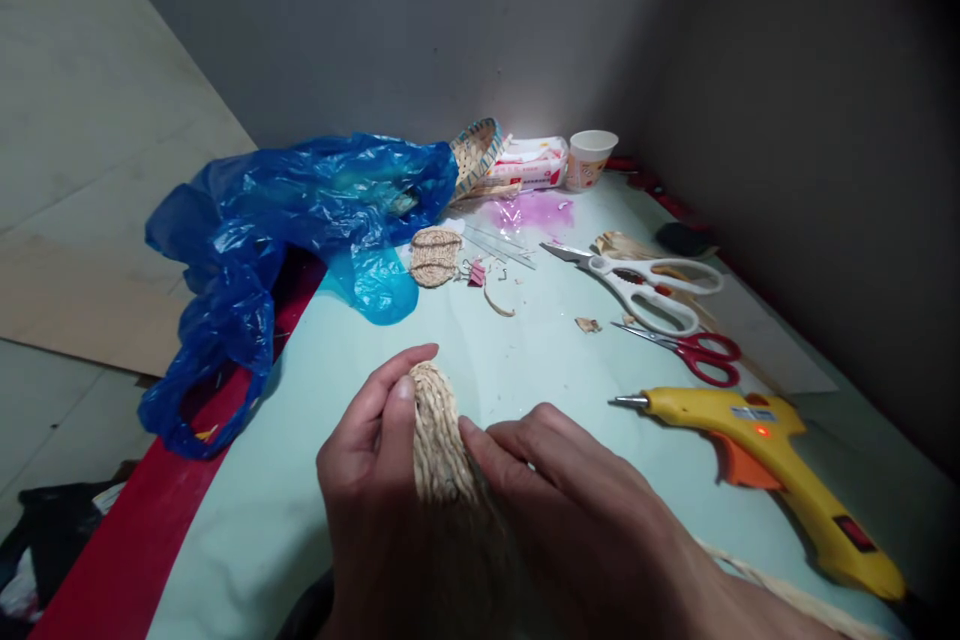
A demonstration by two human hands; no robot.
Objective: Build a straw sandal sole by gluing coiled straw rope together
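Observation:
Between my hands is a pale, straw-coloured piece of coiled cord [439, 430] with a rounded far end, its near part lost in shadow. My left hand [371, 455] grips it from the left, with the thumb on top and the forefinger along the far edge. On the right side, my right hand [570, 490] pinches the edge of the piece between thumb and fingers. A loose strand of cord [780, 588] runs out from under my right wrist toward the lower right.
Right of my hands lie a yellow glue gun [757, 420] with a lit orange light, red-handled scissors [709, 357] and white-handled scissors [637, 280]. Farther back are an oval woven piece [435, 256], a pink binder clip [476, 272], a paper cup [590, 160] and a blue plastic bag [300, 200].

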